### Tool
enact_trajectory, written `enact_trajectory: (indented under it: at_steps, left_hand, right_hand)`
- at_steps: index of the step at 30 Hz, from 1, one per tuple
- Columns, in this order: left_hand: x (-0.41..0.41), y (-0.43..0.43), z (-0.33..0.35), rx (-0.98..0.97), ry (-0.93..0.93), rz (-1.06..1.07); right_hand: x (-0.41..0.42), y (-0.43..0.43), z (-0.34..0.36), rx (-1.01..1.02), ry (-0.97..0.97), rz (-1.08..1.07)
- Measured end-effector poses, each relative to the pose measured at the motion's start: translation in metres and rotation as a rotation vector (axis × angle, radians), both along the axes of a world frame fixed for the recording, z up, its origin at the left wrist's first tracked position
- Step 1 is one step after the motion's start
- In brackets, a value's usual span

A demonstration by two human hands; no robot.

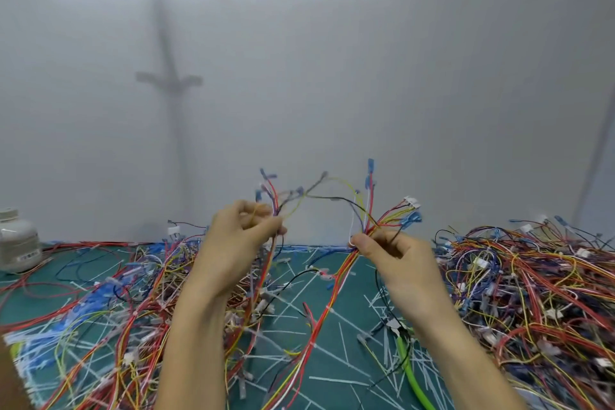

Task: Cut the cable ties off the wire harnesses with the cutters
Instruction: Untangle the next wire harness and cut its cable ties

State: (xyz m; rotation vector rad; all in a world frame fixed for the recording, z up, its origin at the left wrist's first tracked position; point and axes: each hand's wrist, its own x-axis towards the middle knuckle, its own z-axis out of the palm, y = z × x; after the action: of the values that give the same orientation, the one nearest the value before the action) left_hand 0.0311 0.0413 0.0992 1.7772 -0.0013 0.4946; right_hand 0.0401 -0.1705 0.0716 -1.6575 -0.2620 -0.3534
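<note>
Left hand (243,233): gripping one wire harness (342,280) branch.
Right hand (396,253): at its 3 o'clock, pinching the trunk, likely spreading wires to expose ties.

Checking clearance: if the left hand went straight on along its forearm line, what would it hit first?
Ahead of the left hand lie only the harness ends it grips itself; beyond them the way looks free up to the wall, though depth is unclear.
</note>
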Motion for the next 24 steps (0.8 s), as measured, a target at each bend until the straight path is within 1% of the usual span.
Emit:
enact_trajectory:
  at_steps: [2,4,7,9,12,13,16,20,22,24]
  left_hand:
    - [-0.001,-0.002,0.004,-0.119,-0.107,-0.009]
    - [-0.001,-0.001,0.007,-0.191,-0.201,0.045]
    - [-0.001,0.007,0.009,-0.316,-0.284,0.167]
    - [0.001,0.013,0.007,-0.383,-0.290,0.238]
    - [0.006,0.015,0.001,-0.478,-0.247,0.292]
    - [0.008,0.014,0.000,-0.517,-0.235,0.298]
    - [0.011,0.011,-0.001,-0.628,-0.238,0.316]
    - [0.014,0.015,-0.001,-0.769,-0.311,0.365]
    - [0.017,0.014,-0.003,-0.780,-0.303,0.392]
    - [0.021,0.013,-0.007,-0.729,-0.267,0.423]
  right_hand:
    - [0.000,0.004,-0.005,-0.120,0.019,-0.025]
    - [0.000,0.005,-0.010,-0.197,0.041,-0.058]
    - [0.003,-0.001,-0.012,-0.184,0.088,-0.117]
    - [0.005,-0.007,-0.010,-0.131,0.112,-0.145]
    - [0.006,-0.014,-0.009,-0.142,0.120,-0.180]
    - [0.006,-0.014,-0.009,-0.126,0.136,-0.161]
    - [0.008,-0.014,-0.010,0.026,0.232,-0.034]
    - [0.012,-0.018,-0.012,0.047,0.188,-0.090]
    - [0.013,-0.019,-0.012,0.034,0.156,-0.114]
    - [0.013,-0.019,-0.012,0.066,0.122,-0.126]
